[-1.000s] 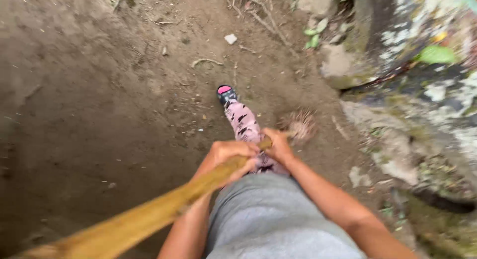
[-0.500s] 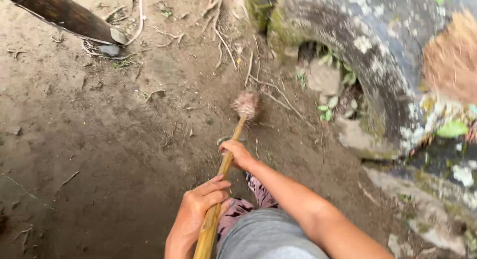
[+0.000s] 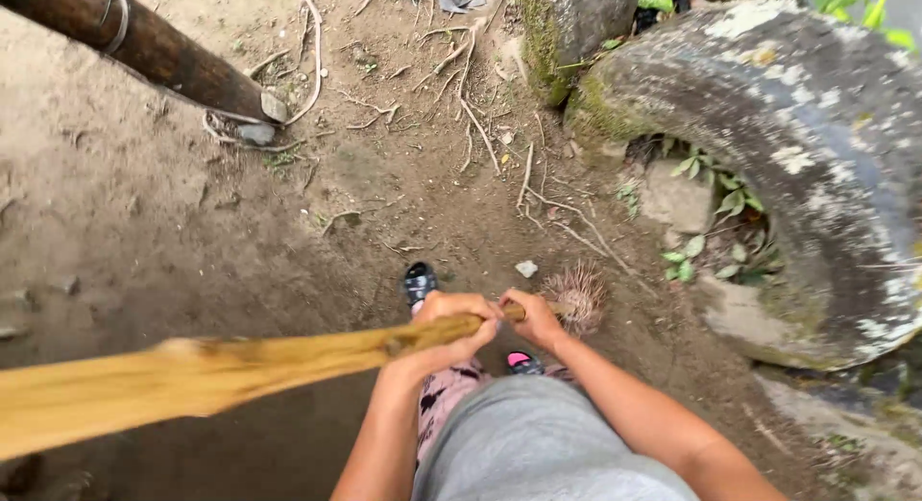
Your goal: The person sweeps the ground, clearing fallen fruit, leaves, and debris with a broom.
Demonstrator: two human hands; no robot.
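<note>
Both my hands grip a long yellowish wooden broom handle (image 3: 240,362) that runs off to the lower left, blurred with motion. My left hand (image 3: 451,323) wraps the handle; my right hand (image 3: 535,318) holds it just ahead, close to the bristly brown broom head (image 3: 576,294). The head rests on bare brown soil right in front of my feet. My sandalled feet (image 3: 420,282) and patterned pink trousers show below the hands, over a grey shirt.
An old moss- and lichen-covered tyre (image 3: 797,126) lies half-buried at the right, with stones and small plants inside it. A dark wooden pole (image 3: 144,45) slants in from the top left. Thin roots (image 3: 480,126) and a small white stone (image 3: 526,268) lie on the soil.
The broom head has been pulled back from farther out to just in front of my feet. The handle has swung to point left, and my hands have closed up together on it.
</note>
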